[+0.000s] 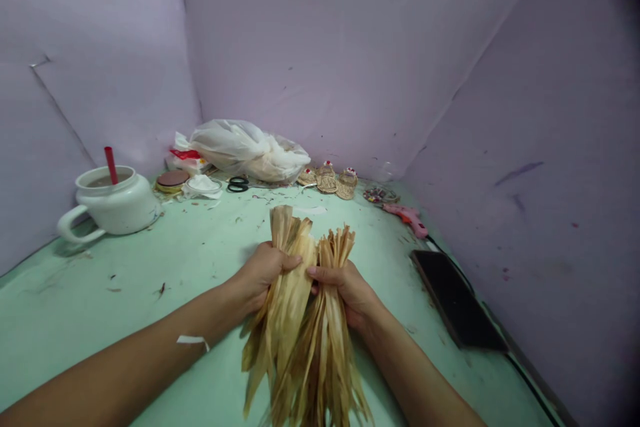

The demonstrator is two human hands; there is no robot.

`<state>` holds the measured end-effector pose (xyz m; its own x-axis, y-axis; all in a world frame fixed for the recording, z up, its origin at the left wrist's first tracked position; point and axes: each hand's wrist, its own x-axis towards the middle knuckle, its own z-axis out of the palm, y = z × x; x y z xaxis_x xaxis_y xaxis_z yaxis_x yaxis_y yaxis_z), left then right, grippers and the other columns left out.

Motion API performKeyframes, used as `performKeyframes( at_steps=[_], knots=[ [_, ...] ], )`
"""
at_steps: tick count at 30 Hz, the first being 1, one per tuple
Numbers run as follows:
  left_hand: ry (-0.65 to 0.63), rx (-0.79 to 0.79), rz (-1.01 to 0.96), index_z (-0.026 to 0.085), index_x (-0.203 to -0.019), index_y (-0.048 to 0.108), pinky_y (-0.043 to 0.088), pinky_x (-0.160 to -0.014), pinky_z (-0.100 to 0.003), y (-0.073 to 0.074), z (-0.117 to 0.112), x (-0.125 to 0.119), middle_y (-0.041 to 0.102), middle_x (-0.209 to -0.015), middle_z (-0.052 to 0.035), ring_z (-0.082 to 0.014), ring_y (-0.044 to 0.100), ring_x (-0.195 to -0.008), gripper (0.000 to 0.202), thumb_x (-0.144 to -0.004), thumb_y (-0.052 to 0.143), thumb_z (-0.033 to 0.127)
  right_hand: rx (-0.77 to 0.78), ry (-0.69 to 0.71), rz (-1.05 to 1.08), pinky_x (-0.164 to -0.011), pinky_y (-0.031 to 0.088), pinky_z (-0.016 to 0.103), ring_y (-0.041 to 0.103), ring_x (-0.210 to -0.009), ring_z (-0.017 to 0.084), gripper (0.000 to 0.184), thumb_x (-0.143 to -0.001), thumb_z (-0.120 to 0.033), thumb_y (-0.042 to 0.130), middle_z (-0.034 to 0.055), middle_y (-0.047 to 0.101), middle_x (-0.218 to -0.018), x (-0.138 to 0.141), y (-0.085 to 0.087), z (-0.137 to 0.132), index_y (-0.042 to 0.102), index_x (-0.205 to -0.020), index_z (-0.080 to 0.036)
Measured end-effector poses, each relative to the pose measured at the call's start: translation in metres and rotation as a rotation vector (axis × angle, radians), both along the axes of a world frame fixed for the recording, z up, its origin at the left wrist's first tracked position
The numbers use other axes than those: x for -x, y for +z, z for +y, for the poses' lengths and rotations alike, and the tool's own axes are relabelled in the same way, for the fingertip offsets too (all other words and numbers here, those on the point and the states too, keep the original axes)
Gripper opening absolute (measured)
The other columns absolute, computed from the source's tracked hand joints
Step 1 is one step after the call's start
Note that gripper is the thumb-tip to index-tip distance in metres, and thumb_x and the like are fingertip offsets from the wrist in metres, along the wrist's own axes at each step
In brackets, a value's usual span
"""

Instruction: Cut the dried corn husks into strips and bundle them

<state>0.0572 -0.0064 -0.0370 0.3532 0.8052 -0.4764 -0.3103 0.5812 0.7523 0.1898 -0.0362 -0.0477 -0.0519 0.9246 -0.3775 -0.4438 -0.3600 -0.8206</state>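
Note:
My left hand [267, 273] is closed round a bundle of dried corn husks [287, 307], its thumb pressed across the front. Close beside it, my right hand [347, 287] grips a second bundle of husk strips [333, 347], narrower and browner, bunched tightly at the top. Both bundles are upright in the hands, with loose ends fanning down toward the lower edge of the view. The two bundles meet in the middle, overlapping lower down. The fingers behind the husks are mostly hidden.
On the green table [165, 287] stand a white mug [120, 207] with a red straw, a lidded tin [173, 180], black-handled scissors [238, 184], a plastic bag [245, 147], small woven sandal shapes [327, 180], a pink glue gun [407, 217] and a dark flat slab [455, 300]. Walls enclose the table.

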Motion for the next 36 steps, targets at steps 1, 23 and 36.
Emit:
performKeyframes(
  at_steps=[1,23,36],
  knots=[
    [0.003,0.024,0.010,0.004,-0.089,0.061,0.054,-0.051,-0.037,0.001,0.001,0.000,0.063,-0.052,-0.0074,-0.0225,0.062,-0.045,0.025,-0.064,0.058,0.004,-0.008,-0.006,-0.010,-0.042,0.044,0.022,0.049,-0.040,0.009,0.028,-0.046,-0.014,0.077,-0.0001,0.061,-0.052,-0.001,0.001,0.000,0.062,-0.069,-0.010],
    [0.079,0.030,0.027,0.005,-0.085,0.062,0.053,-0.061,-0.035,0.002,0.008,0.001,0.066,-0.060,-0.0085,-0.0226,0.065,-0.057,0.024,-0.061,0.060,0.001,0.071,0.171,0.165,-0.067,0.053,0.038,0.067,-0.061,0.024,0.044,-0.057,-0.011,0.067,0.0084,0.071,-0.070,-0.020,0.010,0.003,0.062,-0.101,-0.011],
    [0.205,-0.016,0.110,0.005,-0.085,0.062,0.053,-0.059,-0.038,-0.002,0.024,0.010,0.066,-0.056,-0.0083,-0.0242,0.064,-0.054,0.027,-0.059,0.066,0.007,0.011,0.005,0.146,-0.063,0.054,0.034,0.067,-0.058,0.022,0.037,-0.058,-0.012,0.069,0.0073,0.071,-0.069,-0.031,0.005,0.010,0.064,-0.095,-0.011]
  ],
)
